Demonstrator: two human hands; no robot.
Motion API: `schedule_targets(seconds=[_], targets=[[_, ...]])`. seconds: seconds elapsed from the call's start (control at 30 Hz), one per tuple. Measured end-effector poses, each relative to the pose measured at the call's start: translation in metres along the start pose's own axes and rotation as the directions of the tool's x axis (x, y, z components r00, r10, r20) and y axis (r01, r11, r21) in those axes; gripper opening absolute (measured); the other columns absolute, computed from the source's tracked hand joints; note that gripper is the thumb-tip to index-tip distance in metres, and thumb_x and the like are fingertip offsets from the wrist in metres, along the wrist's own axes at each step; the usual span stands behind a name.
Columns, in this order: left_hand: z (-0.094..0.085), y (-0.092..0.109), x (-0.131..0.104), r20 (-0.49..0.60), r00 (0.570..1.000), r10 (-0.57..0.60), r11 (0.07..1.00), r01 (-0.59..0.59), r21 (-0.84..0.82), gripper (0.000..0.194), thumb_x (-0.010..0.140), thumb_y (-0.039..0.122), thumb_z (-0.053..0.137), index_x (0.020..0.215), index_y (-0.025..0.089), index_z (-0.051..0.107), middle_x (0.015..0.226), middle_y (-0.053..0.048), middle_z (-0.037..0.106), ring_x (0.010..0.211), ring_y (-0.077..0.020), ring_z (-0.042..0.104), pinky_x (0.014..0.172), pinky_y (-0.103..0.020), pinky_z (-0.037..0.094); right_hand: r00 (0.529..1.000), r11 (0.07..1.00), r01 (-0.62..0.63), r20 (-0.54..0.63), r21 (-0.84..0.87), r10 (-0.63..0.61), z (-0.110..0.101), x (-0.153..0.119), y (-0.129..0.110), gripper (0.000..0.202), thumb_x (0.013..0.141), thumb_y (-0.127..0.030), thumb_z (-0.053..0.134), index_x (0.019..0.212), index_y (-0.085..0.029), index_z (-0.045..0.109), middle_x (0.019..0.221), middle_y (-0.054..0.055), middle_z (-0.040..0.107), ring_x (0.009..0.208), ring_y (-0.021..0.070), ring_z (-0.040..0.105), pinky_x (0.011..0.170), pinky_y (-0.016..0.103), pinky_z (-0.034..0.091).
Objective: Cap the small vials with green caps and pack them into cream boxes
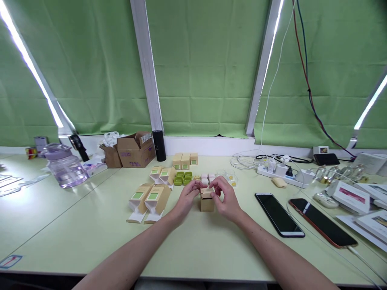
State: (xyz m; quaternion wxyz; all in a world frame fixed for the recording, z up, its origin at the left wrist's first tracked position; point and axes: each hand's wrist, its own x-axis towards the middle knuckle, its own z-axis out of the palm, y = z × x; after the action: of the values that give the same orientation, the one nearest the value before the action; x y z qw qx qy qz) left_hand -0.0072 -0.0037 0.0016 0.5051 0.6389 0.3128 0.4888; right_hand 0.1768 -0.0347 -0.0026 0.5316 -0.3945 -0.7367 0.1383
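Observation:
A small kraft cardboard box [207,204] stands on the table straight in front of me, its top flap raised. My left hand [190,198] grips it from the left, fingertips at the top edge. From the right, my right hand [226,198] pinches the flap with thumb and fingers. What lies inside the box is hidden. Just behind are green square cups [183,178], white-pink cylinders [204,177] and clear round pieces with yellow centres [231,179]. To the left lie several kraft boxes with open ends [157,197]. Three closed kraft boxes [185,161] stand further back.
At right lie a black phone [279,213], a second phone [322,221] on a cable, and a power strip [281,175]. A purple water jug [67,167], large carton [137,151] and black cylinder [159,146] stand back left. White boxes [352,197] are far right.

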Motion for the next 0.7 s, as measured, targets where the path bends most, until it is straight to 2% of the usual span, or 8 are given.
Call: schedule_targets(seconds=[0.27,0.5,0.7], targets=[[0.0004,-0.0013,-0.0013,0.016,1.000,0.020,0.999,-0.020,0.050,0.025,0.091,0.045,0.064,0.099,0.021,0.065,0.108,-0.006,0.070,0.106,-0.0238,0.062,0.098,-0.036,0.047,0.991,0.980,0.129,0.051,-0.152,-0.123,-0.0018,-0.0030,-0.0024,0.016,0.082,-0.011,0.057,0.091,-0.025,0.058,0.093,0.005,0.058,0.071,0.0192,0.053,0.065,0.033,0.042],[-0.0002,-0.0037,-0.0017,0.030,0.999,0.021,0.997,-0.023,0.072,0.029,0.088,0.045,0.069,0.102,0.021,0.065,0.111,-0.010,0.070,0.109,-0.0259,0.063,0.098,-0.038,0.047,0.986,0.969,0.164,0.071,-0.184,-0.153,-0.0003,-0.0040,0.0013,0.015,0.079,-0.010,0.056,0.082,-0.025,0.055,0.084,0.004,0.055,0.072,0.0201,0.053,0.063,0.032,0.039],[-0.0001,-0.0015,-0.0038,0.031,0.999,0.017,0.996,-0.019,0.088,0.025,0.088,0.040,0.068,0.103,0.021,0.065,0.116,-0.011,0.071,0.114,-0.0273,0.063,0.100,-0.040,0.047,0.983,0.968,0.177,0.078,-0.179,-0.166,-0.0008,-0.0038,0.0013,0.016,0.075,-0.010,0.057,0.077,-0.025,0.051,0.078,0.003,0.053,0.069,0.0198,0.051,0.061,0.032,0.036]])
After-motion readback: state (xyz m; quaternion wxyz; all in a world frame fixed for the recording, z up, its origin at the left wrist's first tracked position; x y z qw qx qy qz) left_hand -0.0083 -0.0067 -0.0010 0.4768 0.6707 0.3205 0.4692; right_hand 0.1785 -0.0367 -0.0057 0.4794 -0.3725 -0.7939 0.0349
